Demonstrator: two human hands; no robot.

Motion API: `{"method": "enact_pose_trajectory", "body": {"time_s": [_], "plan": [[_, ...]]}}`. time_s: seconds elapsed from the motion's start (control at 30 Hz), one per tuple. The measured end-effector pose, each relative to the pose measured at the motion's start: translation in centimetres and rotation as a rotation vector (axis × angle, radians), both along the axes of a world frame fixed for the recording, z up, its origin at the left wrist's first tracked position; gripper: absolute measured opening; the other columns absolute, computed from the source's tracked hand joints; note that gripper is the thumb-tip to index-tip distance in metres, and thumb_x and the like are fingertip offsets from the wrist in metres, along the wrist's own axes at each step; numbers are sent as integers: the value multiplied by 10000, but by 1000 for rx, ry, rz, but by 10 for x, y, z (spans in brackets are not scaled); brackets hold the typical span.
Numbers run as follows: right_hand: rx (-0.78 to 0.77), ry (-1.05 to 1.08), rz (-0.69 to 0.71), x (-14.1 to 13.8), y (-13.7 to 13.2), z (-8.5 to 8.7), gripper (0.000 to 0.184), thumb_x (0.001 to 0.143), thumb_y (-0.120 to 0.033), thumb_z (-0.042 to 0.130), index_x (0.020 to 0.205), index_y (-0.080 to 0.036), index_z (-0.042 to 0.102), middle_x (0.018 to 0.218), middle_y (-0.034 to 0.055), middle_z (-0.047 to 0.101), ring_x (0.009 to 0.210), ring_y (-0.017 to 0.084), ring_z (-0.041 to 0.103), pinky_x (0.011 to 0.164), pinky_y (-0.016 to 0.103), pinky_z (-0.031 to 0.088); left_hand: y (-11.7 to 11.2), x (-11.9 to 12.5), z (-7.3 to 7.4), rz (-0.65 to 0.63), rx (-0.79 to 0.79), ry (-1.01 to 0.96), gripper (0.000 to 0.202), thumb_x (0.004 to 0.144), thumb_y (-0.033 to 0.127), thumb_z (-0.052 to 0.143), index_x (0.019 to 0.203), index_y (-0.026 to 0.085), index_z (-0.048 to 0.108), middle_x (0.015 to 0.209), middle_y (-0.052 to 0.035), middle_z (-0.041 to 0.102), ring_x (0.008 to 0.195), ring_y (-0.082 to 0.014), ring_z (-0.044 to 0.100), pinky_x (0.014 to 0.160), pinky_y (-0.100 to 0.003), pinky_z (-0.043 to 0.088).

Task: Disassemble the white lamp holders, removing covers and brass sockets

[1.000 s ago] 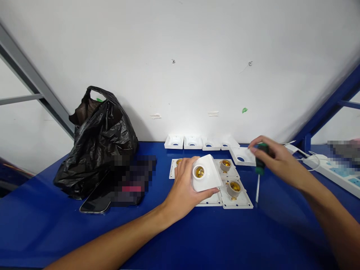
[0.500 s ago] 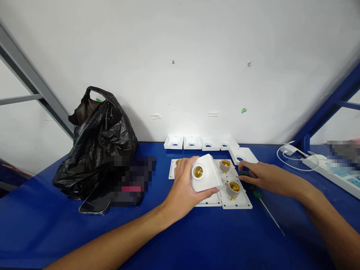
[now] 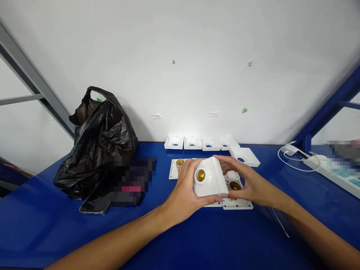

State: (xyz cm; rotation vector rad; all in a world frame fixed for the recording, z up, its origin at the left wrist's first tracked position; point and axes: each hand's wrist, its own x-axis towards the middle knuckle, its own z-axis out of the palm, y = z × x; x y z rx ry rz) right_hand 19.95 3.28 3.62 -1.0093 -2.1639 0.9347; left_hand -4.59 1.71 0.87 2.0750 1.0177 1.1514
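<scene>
A white square lamp holder [image 3: 209, 183] with a brass-lined socket is held up, tilted, between both hands. My left hand [image 3: 182, 191] is closed around its left side, thumb along the lower edge. My right hand [image 3: 246, 183] grips the opposite edge, fingers on top and thumb at the bottom corner. Beneath and behind lie white base plates with brass sockets, partly covered by the hands; one base plate [image 3: 244, 204] shows at the lower right and another base plate [image 3: 173, 170] at the left. Beyond my right wrist, a thin screwdriver shaft [image 3: 279, 223] shows; its handle is hidden.
Several white square covers [image 3: 192, 142] stand along the wall, with one cover [image 3: 249, 155] lying nearer on the right. A black plastic bag [image 3: 104, 146] and a phone [image 3: 95, 200] are on the left of the blue table [image 3: 157, 247]. A power strip [image 3: 334, 176] with white cables sits at right.
My right hand has moved left from the screwdriver and taken hold of the lamp holder's right edge. The lamp holder in my left hand has shifted slightly right and down.
</scene>
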Motion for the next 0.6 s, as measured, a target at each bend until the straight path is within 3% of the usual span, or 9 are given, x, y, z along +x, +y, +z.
{"method": "enact_pose_trajectory", "body": {"time_s": [0.2, 0.4, 0.6], "plan": [[-47, 150, 21, -6, 0, -10, 973, 722, -292, 922, 1538, -435, 411, 1507, 75, 515, 1288, 327, 586, 1040, 502, 554, 1, 1, -1, 5, -25, -22, 847, 751, 522, 917, 1415, 347, 421, 1353, -72, 493, 1285, -328, 474, 1111, -526, 399], [-239, 240, 9, -6, -1, -15, 903, 792, -275, 873, 1539, -430, 391, 1388, 81, 598, 1143, 269, 626, 730, 342, 591, -1, 1, 3, 5, -85, -34, 823, 771, 522, 904, 1417, 344, 425, 1356, -70, 503, 1296, -317, 476, 1125, -510, 396], [-275, 256, 32, -7, -2, -13, 896, 804, -301, 862, 1542, -409, 366, 1257, 75, 632, 1172, 287, 622, 708, 335, 576, -1, 2, 2, 6, -100, -47, 835, 762, 569, 894, 1424, 341, 439, 1366, -77, 517, 1301, -328, 484, 1128, -518, 400]]}}
